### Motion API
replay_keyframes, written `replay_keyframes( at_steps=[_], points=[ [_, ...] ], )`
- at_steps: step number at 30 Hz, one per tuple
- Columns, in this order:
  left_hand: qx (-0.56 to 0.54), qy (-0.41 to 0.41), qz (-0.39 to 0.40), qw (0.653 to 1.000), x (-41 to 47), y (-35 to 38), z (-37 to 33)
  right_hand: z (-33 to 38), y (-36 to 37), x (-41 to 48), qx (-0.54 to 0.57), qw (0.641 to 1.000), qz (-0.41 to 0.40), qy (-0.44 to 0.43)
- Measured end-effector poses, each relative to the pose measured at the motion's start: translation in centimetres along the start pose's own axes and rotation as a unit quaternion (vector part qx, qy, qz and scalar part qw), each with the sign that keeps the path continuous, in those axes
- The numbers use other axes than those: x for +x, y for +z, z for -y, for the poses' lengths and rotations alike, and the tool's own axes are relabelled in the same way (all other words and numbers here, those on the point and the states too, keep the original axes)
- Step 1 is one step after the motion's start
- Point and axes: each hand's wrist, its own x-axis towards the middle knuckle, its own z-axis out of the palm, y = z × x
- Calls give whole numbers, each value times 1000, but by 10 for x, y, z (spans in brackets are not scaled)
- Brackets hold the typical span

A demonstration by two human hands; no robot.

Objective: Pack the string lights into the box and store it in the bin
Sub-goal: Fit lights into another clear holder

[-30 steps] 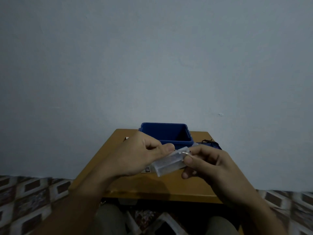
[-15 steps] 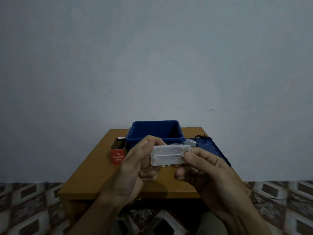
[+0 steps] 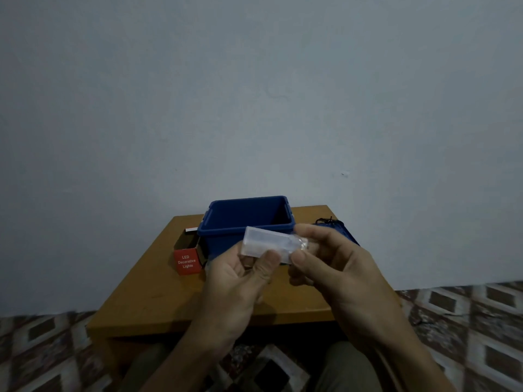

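A translucent white battery case of the string lights [image 3: 267, 242] is held in the air above the table's middle. My left hand [image 3: 243, 274] grips its left end from below, thumb on its front. My right hand [image 3: 329, 260] pinches its right end, where small silvery lights show. Behind it stands the open blue bin [image 3: 249, 219]. The red box marked "LED Decorative Lights" [image 3: 187, 257] lies open on the table left of the bin.
The small wooden table [image 3: 169, 290] stands against a plain wall. A blue lid [image 3: 343, 229] with a dark cord on it lies right of the bin. Patterned floor tiles surround the table; my knees sit at its near edge.
The case has tilted so its right end points down toward my right hand, and my left thumb now lies on its front. The view has shifted, showing more of the table.
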Motion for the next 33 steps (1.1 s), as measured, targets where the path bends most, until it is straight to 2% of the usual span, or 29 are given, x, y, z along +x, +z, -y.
replay_keyframes(
  at_steps=[6, 10, 14, 20, 23, 27, 33],
  points=[
    [-25, -58, -25, 998, -4, 4, -4, 3, -2, -2, -53, 998, 20, -28],
    [16, -85, -23, 996, -7, 6, -7, 0, -5, -2, -102, 994, 12, -31],
    [67, -127, 3, 990, -7, 5, -16, -5, -6, -1, -159, 986, -2, -52],
    [126, -165, 33, 978, -6, -1, -25, -15, -6, 3, -175, 981, -23, -80],
    [183, -181, 72, 964, -7, -4, -29, -20, -8, 5, -193, 977, -36, -86],
    [250, -191, 124, 941, -10, -8, -37, -23, -11, 7, -195, 975, -51, -98],
    [350, -133, 168, 912, -13, -9, -49, -21, -14, 7, -230, 965, -66, -106]
  ],
)
